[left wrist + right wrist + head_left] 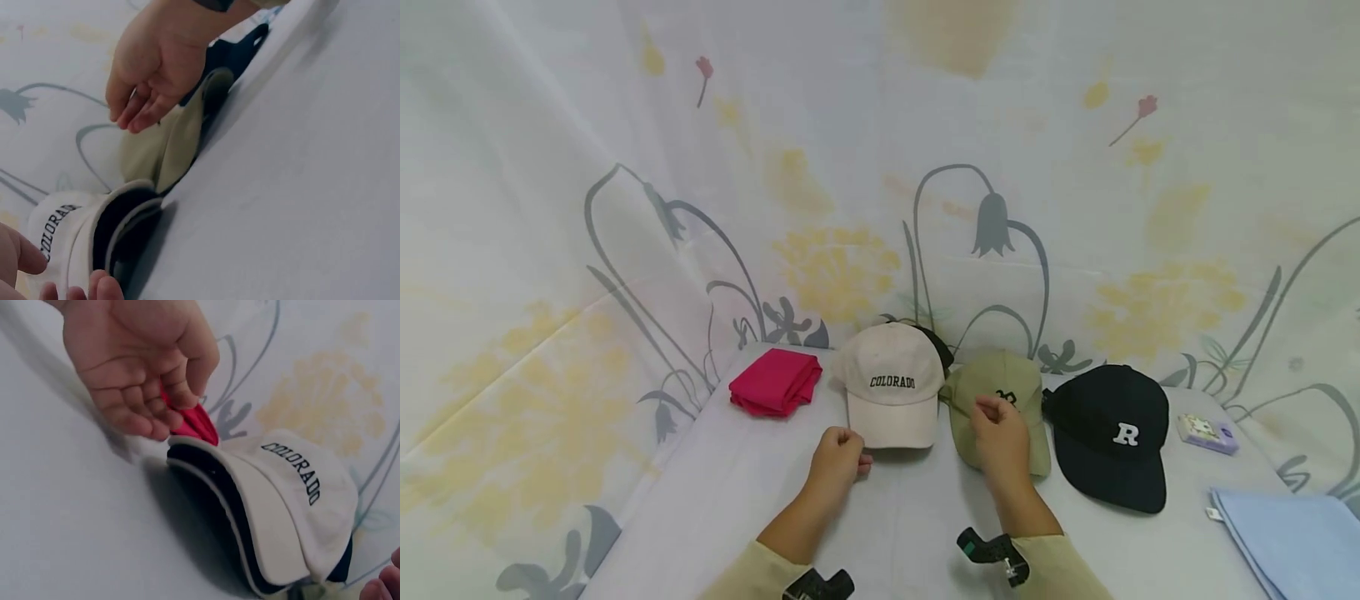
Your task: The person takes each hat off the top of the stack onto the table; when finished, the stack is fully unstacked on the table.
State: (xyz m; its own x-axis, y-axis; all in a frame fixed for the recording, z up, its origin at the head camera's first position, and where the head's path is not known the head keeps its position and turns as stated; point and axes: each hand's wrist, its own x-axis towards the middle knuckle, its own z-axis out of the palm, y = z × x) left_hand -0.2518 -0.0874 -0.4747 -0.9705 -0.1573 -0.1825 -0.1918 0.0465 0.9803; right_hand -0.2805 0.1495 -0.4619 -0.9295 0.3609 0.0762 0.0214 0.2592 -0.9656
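Note:
A cream baseball cap point(895, 375) lettered COLORADO sits at mid-table, with a dark cap point(937, 343) showing behind it; in the right wrist view more brims are layered beneath its brim point(262, 531). My left hand point(837, 457) hovers at the cream brim's lower left corner, fingers loosely bent and holding nothing. Over an olive-green cap point(962, 433) hangs my right hand point(1003, 437), its fingers relaxed and hiding part of the dark emblem. The wrist views show both hands apart from the caps. A black cap point(1112, 425) with a white R lies to the right.
Folded red cloth point(775, 382) lies at the table's back left. A small purple-and-white packet point(1207, 434) is right of the black cap, and folded light-blue cloth point(1292, 542) lies at the right front. A flower-printed curtain point(865, 167) hangs behind.

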